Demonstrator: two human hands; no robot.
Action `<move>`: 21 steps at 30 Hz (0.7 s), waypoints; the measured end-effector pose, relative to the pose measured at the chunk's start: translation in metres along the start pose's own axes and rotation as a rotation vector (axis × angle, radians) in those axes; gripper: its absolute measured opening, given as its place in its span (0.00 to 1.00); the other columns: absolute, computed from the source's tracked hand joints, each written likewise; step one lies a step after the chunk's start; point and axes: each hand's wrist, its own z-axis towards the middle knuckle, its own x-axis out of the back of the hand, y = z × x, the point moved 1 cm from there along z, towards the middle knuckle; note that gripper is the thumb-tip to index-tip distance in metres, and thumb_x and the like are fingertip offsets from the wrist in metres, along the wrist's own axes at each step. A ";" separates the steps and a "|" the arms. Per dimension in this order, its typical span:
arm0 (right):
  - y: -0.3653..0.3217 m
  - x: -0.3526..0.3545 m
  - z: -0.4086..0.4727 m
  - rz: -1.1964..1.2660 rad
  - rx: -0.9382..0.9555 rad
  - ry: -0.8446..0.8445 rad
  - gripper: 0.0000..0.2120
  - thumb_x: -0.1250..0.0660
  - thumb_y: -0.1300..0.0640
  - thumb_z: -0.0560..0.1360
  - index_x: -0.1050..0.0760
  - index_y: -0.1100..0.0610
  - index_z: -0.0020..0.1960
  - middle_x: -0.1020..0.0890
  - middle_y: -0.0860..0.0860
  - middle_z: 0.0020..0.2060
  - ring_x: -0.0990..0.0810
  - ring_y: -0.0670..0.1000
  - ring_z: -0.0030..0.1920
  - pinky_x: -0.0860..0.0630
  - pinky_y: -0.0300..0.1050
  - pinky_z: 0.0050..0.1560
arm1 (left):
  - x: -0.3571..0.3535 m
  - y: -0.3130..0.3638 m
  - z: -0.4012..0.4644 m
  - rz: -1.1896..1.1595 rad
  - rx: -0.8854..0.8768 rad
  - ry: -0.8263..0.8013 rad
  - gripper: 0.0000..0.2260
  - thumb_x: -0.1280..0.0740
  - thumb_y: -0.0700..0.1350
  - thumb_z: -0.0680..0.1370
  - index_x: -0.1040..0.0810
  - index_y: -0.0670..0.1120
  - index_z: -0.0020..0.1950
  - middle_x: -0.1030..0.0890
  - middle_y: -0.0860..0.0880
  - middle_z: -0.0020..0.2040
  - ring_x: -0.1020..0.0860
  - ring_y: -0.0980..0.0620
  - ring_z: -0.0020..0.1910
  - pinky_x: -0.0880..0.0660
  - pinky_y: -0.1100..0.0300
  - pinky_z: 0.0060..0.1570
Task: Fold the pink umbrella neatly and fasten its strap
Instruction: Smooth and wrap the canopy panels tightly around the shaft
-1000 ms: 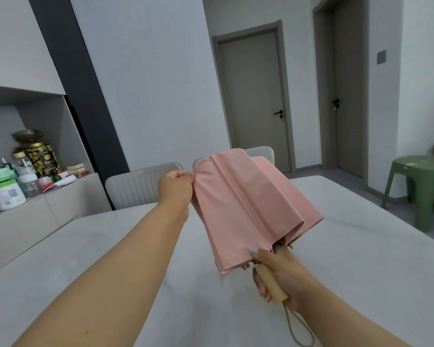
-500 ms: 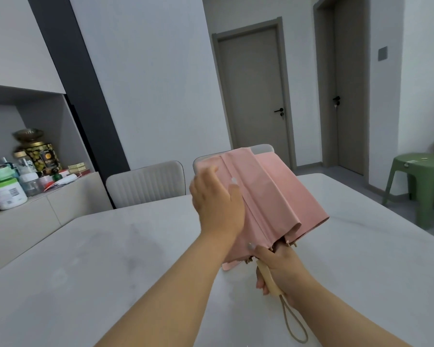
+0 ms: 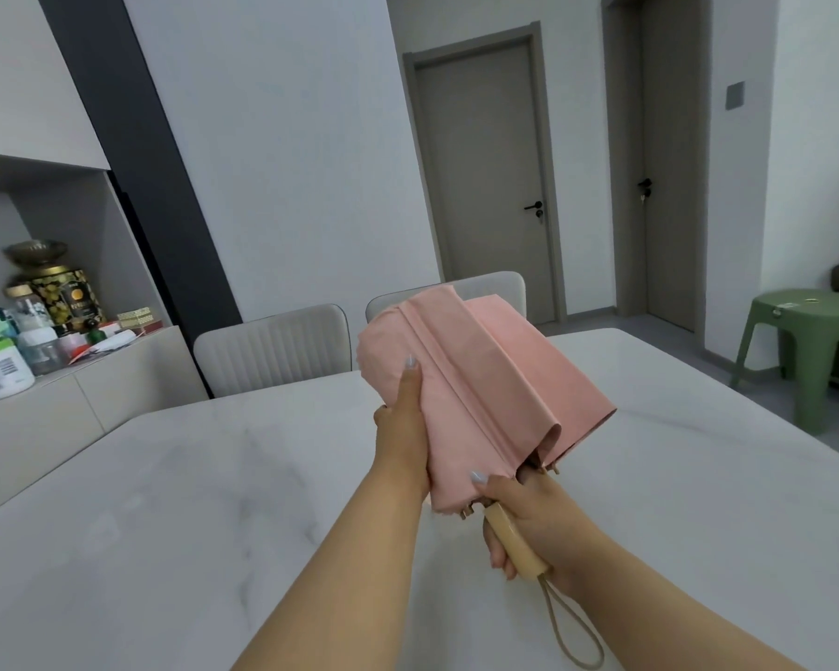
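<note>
My right hand (image 3: 534, 515) gripped the handle (image 3: 514, 544) — left hand (image 3: 403, 438) flat, smoothing the pink umbrella (image 3: 485, 389); pleats loose, strap unfastened.

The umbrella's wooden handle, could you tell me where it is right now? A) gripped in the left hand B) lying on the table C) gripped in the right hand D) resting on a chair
C: the right hand curls round the handle, above the table.
</note>
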 end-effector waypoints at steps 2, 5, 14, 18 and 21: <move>0.000 0.000 0.000 0.011 -0.029 -0.010 0.18 0.35 0.51 0.77 0.34 0.61 0.60 0.26 0.60 0.21 0.29 0.54 0.20 0.29 0.41 0.23 | 0.002 0.001 -0.001 -0.063 -0.014 0.003 0.34 0.30 0.71 0.64 0.20 0.44 0.57 0.15 0.43 0.51 0.16 0.42 0.50 0.21 0.41 0.55; 0.000 -0.005 -0.003 0.010 -0.059 -0.019 0.19 0.33 0.49 0.75 0.33 0.61 0.57 0.23 0.62 0.28 0.27 0.56 0.22 0.29 0.43 0.25 | 0.005 0.002 -0.001 -0.092 -0.032 0.021 0.25 0.32 0.66 0.72 0.19 0.45 0.51 0.15 0.42 0.51 0.17 0.42 0.50 0.22 0.42 0.57; -0.004 -0.007 -0.013 0.209 -0.068 -0.138 0.15 0.31 0.54 0.72 0.27 0.66 0.46 0.21 0.59 0.29 0.25 0.54 0.23 0.32 0.39 0.21 | -0.004 0.008 -0.012 -0.079 -0.092 -0.029 0.26 0.37 0.67 0.75 0.21 0.43 0.48 0.16 0.43 0.49 0.17 0.43 0.50 0.21 0.46 0.55; -0.002 -0.004 -0.009 0.181 -0.027 -0.095 0.15 0.30 0.54 0.71 0.27 0.66 0.45 0.29 0.58 0.21 0.32 0.52 0.20 0.31 0.40 0.22 | 0.000 0.006 -0.009 -0.090 -0.072 -0.071 0.28 0.36 0.70 0.72 0.19 0.45 0.49 0.15 0.43 0.50 0.17 0.42 0.52 0.23 0.42 0.59; -0.002 -0.003 -0.006 0.127 0.003 -0.031 0.11 0.33 0.57 0.76 0.28 0.65 0.43 0.28 0.59 0.21 0.30 0.53 0.20 0.31 0.41 0.22 | 0.006 0.015 -0.010 -0.030 -0.111 0.029 0.35 0.33 0.70 0.68 0.23 0.41 0.60 0.18 0.41 0.58 0.19 0.42 0.56 0.24 0.44 0.60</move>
